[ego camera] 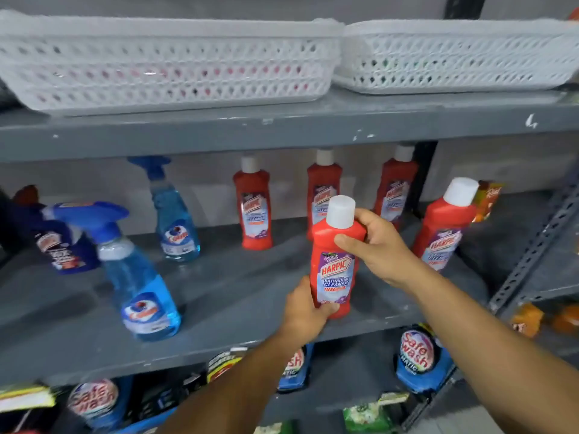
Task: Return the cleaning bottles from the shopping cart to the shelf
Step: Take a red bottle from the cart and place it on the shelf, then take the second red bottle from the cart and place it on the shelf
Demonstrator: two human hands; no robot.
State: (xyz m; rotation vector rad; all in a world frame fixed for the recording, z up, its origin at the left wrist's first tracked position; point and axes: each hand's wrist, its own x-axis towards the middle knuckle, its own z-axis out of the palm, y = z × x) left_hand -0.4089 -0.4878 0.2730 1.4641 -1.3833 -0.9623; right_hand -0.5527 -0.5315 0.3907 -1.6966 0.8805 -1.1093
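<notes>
While both hands' fingers grip it, red white-capped Harpic bottle (pixel 336 258) upright on grey shelf (pixel 219 286).

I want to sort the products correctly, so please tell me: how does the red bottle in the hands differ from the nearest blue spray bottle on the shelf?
The red bottle is opaque with a plain white cap; the blue spray bottle is see-through with a blue trigger head. The left hand and right hand grip the red bottle, while the spray bottle stands untouched. Both are upright at the same grey shelf.
</notes>
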